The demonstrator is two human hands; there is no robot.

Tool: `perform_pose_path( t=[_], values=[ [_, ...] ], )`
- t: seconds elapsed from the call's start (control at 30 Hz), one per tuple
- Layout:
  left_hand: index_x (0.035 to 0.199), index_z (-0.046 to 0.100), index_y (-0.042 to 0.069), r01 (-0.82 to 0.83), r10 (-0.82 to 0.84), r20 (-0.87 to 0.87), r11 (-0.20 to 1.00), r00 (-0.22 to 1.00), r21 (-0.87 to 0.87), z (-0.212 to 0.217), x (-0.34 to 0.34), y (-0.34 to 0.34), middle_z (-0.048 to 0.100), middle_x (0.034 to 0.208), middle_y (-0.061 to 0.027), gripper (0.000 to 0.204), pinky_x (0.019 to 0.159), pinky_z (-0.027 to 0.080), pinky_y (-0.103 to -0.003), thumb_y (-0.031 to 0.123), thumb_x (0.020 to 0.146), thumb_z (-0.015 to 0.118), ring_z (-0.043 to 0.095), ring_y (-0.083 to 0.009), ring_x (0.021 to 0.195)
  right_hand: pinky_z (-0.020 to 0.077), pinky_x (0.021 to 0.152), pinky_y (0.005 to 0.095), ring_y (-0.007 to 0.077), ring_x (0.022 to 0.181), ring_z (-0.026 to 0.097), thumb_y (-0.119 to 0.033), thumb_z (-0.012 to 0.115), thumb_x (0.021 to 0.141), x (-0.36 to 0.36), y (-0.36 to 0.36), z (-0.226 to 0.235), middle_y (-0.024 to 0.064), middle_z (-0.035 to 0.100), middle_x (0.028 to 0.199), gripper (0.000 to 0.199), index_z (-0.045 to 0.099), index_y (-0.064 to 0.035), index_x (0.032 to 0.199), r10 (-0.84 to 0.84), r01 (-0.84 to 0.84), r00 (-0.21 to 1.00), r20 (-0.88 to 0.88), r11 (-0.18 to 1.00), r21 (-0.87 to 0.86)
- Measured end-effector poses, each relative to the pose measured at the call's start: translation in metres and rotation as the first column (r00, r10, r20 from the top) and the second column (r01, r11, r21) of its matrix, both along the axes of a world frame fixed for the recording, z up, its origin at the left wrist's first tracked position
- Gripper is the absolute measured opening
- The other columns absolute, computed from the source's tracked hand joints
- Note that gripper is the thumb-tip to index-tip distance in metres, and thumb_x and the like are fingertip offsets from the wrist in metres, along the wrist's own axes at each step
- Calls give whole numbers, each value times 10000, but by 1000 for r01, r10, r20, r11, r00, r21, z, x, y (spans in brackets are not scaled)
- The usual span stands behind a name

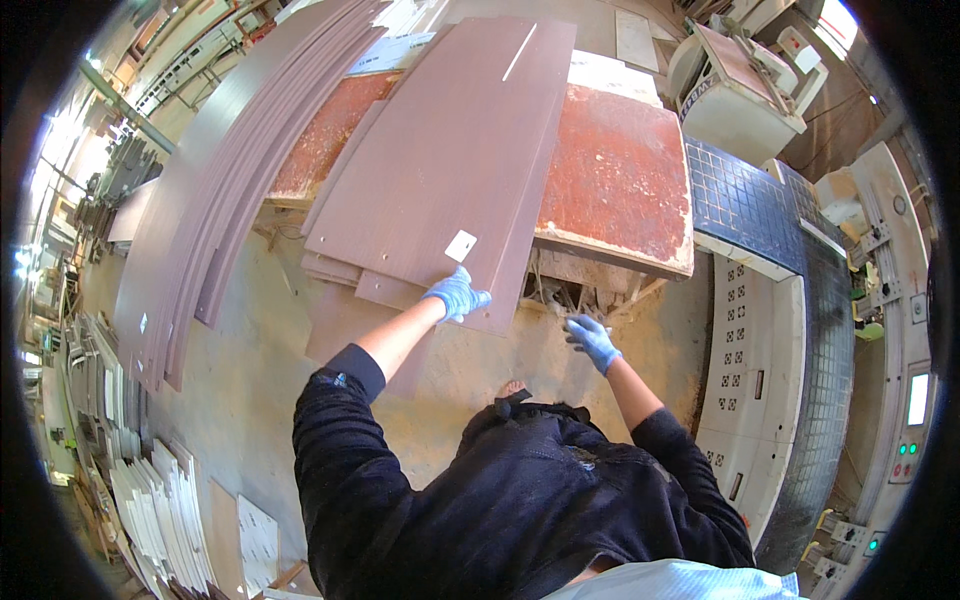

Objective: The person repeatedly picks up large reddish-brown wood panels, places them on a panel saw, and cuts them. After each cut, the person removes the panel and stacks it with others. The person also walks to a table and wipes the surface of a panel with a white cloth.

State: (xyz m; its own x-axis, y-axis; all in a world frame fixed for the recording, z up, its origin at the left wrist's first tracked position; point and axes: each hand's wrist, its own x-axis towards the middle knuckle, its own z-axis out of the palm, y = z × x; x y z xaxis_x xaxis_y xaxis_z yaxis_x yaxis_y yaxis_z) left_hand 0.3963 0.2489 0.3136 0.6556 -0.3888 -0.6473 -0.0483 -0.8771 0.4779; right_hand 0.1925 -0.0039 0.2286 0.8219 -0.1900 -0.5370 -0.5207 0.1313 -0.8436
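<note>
Lying flat atop a small stack, the long mauve-brown rectangular panel with a faintly grained face (440,150) stretches away from the person, its near end jutting past the bench. It looks like stiff, smooth sheet board, probably heavy for its length and apt to sag or swing if lifted from one end; gloved fingers might slide on its face, and the corners would likely chip if knocked. Long side edges, gripped well apart, seem the surest hold, with the overhanging end giving access from below. A small white paper label (461,246) is stuck near that end.

The left hand, in a light-blue glove (457,294), rests at the near edge just below the label; whether its fingers curl under and grip, I cannot tell. The right hand, gloved in the same blue (593,342), hangs off to the right, open and holding nothing, fingers loosely spread.

Beneath the panel, matching boards show their edges. They lie across a worn red-topped bench (620,180). Farther left leans a tall stack of long mauve-brown boards (240,150); to the right runs a machine bed with a dark, gridded surface (740,200).
</note>
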Motion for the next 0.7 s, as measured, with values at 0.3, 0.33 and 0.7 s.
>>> perform_pose_path(
  t=[0.3, 0.33, 0.7],
  values=[
    [1045, 550, 123, 116, -129, 435, 992, 891, 57, 15, -9, 20, 674, 857, -97, 506, 772, 497, -407, 478, 717, 696, 641, -284, 865, 442, 888, 328, 230, 1042, 536, -192, 708, 770, 102, 107, 11, 153, 538, 1177, 681, 359, -47, 1337, -192, 250, 942, 276, 948, -195],
    [1008, 572, 129, 98, -88, 425, 995, 901, -3, 19, -3, 22, 677, 828, -81, 473, 764, 498, -406, 481, 717, 697, 644, -271, 849, 433, 904, 319, 226, 1070, 529, -191, 704, 768, 102, 109, 4, 151, 532, 1205, 699, 342, -33, 1346, -228, 302, 932, 280, 918, -257],
    [1270, 459, 56, -620, 327, 797, 781, 508, 75, -19, 200, 216, 474, 1287, -222, 795, 995, 357, -439, 655, 751, 527, 442, -348, 1205, 404, 938, 363, 330, 1137, 510, -274, 521, 895, 96, 113, -29, 212, 496, 1264, 633, 228, -61, 1414, -80, 296, 891, 446, 849, -438]
  ],
)
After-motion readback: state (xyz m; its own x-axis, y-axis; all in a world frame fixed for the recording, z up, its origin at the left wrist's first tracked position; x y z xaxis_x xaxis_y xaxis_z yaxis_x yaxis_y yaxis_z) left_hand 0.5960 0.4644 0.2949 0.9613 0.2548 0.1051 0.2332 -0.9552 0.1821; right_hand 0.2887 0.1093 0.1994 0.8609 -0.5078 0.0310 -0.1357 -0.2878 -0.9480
